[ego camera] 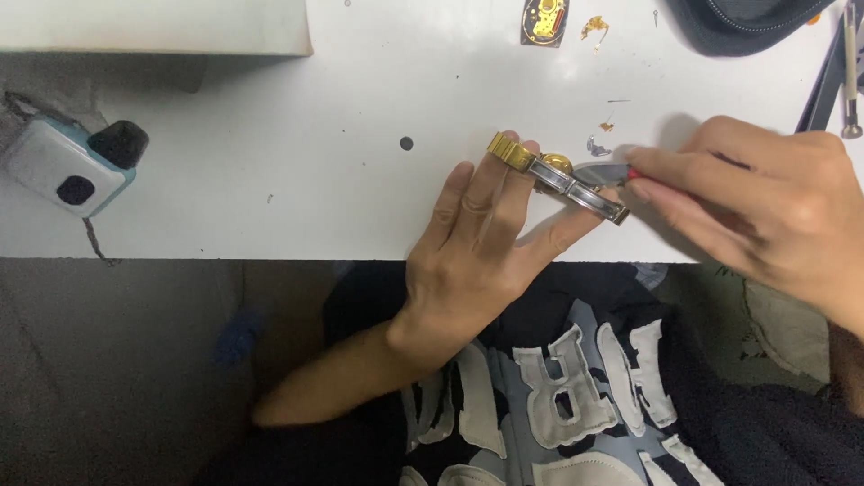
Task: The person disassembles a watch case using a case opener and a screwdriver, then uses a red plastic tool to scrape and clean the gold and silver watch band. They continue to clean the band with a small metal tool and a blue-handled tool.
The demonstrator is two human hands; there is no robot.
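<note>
Head view: the left hand (477, 247) lies over the near edge of the white table (360, 180), fingers stretched out and pressing a gold and silver watch (558, 180) against the tabletop. The watch sits a little right of the middle of the table, not far from that near edge, its metal band running from the gold link at the far left down to the silver end at the near right. The left hand is closed on nothing; it pins the watch flat under the fingers and thumb.

The right hand (765, 202) comes in from the right and is closed in a pinch around a small tool with a red handle (612, 173), whose grey blade tip meets the watch at its round case. By my reading the work on the case is under way and not finished: the watch is whole as far as I can see, with the blade at its edge.

Small gold scraps (596, 27) and a gold watch part on a dark square (544, 20) lie at the far side of the table, well apart from the hands. A white and blue device (67, 162) sits at the left edge, a dark cap-like object (747, 22) at the far right corner, with slim metal tools (846, 72) beside it. Between the device and the left hand the tabletop offers wide room; to the right the hand has little before the edge of the frame.
</note>
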